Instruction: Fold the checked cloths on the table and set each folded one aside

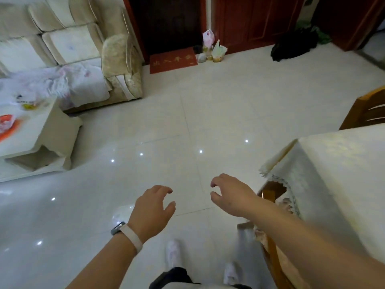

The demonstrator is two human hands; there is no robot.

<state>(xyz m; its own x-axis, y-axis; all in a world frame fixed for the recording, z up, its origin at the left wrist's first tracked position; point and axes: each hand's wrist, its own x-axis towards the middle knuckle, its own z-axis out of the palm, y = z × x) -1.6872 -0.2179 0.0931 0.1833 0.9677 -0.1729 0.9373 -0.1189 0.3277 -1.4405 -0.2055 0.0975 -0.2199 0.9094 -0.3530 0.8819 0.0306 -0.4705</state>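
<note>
No checked cloth shows in the head view. My left hand (pixel 153 207), with a pale band on the wrist, hangs over the white tiled floor with curled, spread fingers and holds nothing. My right hand (pixel 230 195) is stretched out beside it, also empty with fingers apart, just left of the corner of a table (pixel 337 163) draped in a cream tablecloth at the right edge. Only that corner of the table is visible and nothing lies on it.
A wooden chair (pixel 366 111) stands behind the table. A cream sofa (pixel 68 51) and a low white coffee table (pixel 37 134) with bags fill the left. A red doormat (pixel 173 60), small bags and a dark heap (pixel 293 45) lie by the far doors. My feet stand on the glossy floor.
</note>
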